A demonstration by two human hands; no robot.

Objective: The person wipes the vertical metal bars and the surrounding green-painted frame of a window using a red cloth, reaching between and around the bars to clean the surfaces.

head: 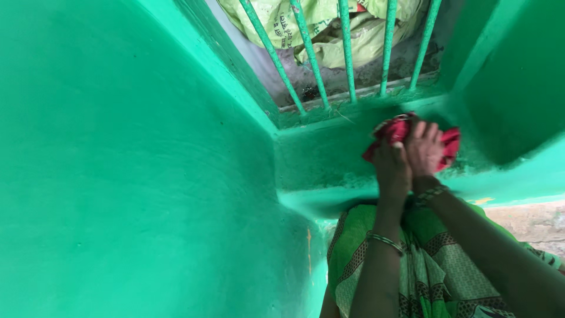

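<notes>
Both hands, the left hand (392,168) and right hand (425,147), are clenched together on a red cloth (400,131) pressed against the green window ledge (329,147) under the bars (347,53), so she'd probably do best with firm pressure and overlapping strokes into the dusty corner.

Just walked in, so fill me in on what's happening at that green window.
A person presses a red cloth against the green sill under the barred window, with both hands on it. The left hand lies on the cloth's lower left part; the right hand is spread over its middle. Each wrist wears a bangle, and the person's green patterned garment shows below. Behind the bars lies a crumpled yellowish sack. The green wall fills the left side.
</notes>
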